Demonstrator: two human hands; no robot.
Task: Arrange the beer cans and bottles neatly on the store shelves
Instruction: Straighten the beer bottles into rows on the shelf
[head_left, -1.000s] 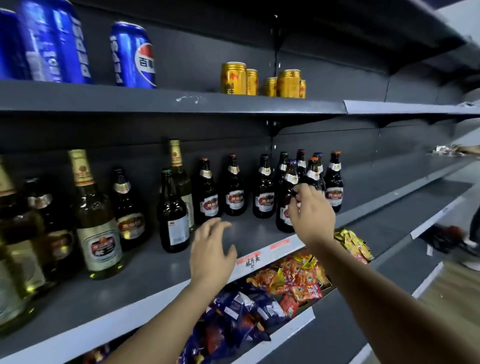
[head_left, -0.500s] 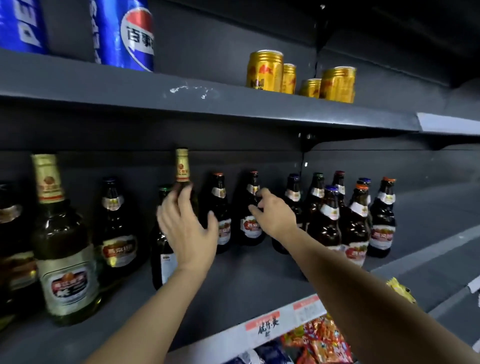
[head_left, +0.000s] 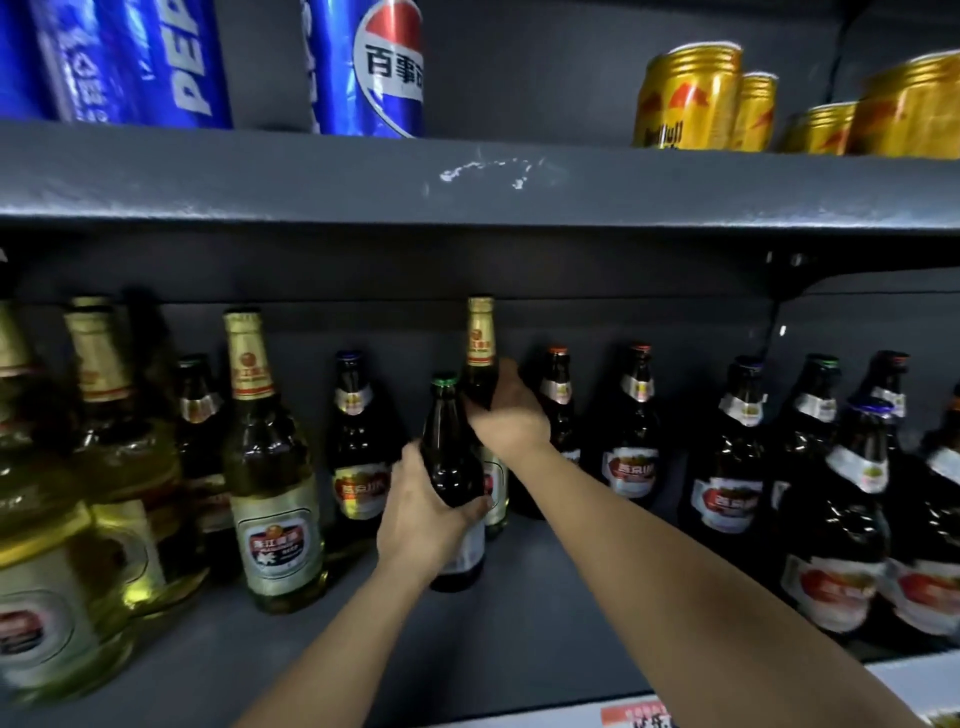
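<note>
Both hands, half second ago only reaching, now grip bottles: sorting pass moves from approach to actual regrouping, by my judgement.

Left hand (head_left: 423, 525) wraps dark green-capped bottle (head_left: 451, 467), mid-shelf, standing on grey shelf (head_left: 519, 623) ahead of back row. Right hand (head_left: 506, 410) curls round shoulder of gold-foil bottle (head_left: 480, 343) just behind, touching it.

Labels: brown bottles (head_left: 631, 441) carry red oval label, characters too blurred. Clear gold-neck bottle (head_left: 270, 467) at left, red-and-white label. Upper shelf: Pepsi cans (head_left: 369, 67) with 百事, gold Red Bull cans (head_left: 685, 98). Orange price tag (head_left: 636, 716) at front edge.

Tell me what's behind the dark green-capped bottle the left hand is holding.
A gold-foil-necked bottle stands right behind the green-capped bottle, the right hand gripping it. Its lower body and label are mostly covered.
</note>
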